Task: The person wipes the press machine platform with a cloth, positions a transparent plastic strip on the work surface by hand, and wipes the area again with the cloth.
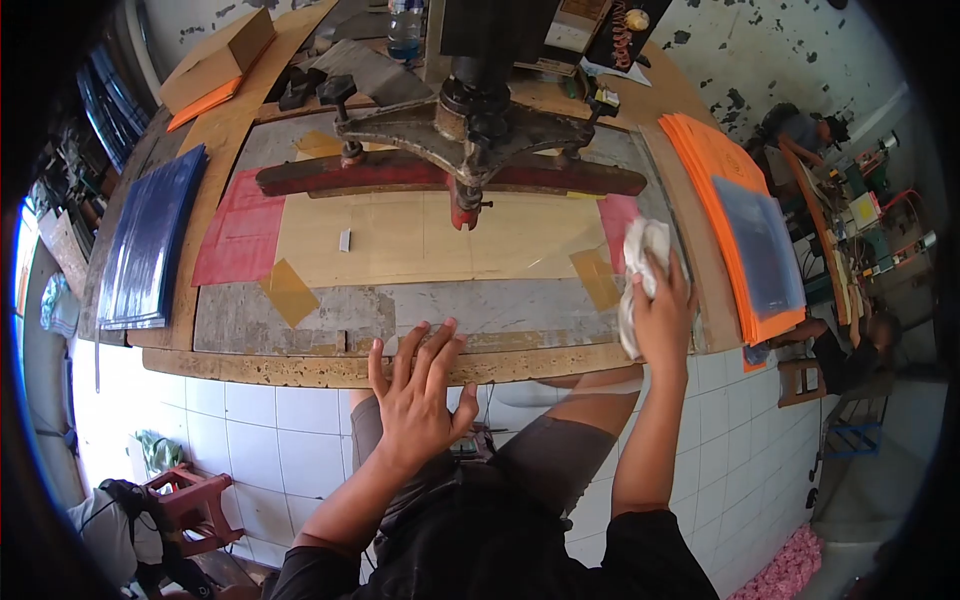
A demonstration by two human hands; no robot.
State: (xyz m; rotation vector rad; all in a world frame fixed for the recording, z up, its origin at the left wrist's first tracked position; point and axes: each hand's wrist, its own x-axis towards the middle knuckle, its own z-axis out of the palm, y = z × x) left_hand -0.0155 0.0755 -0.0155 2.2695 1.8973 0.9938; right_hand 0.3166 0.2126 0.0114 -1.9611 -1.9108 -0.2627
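My left hand (418,400) lies on the front wooden edge (540,360) of the work table with its fingers spread, holding nothing. On the right side, my right hand (662,315) grips a crumpled white cloth (648,242) at the right end of a pale yellow sheet (430,240). Pink-red material (238,235) shows at both ends of that sheet, and brown tape (290,292) crosses its front edge. A small white piece (345,240) sits on it. Above hangs a metal press head (470,135) with a red bar (370,172).
Dark blue glossy plastic covers (150,240) lie at the left. Orange folders (700,170) with a translucent blue sheet (758,245) are stacked at the right. Behind stand a cardboard box (215,62) and a bottle (405,30). People sit at far right; a red stool (200,512) stands lower left.
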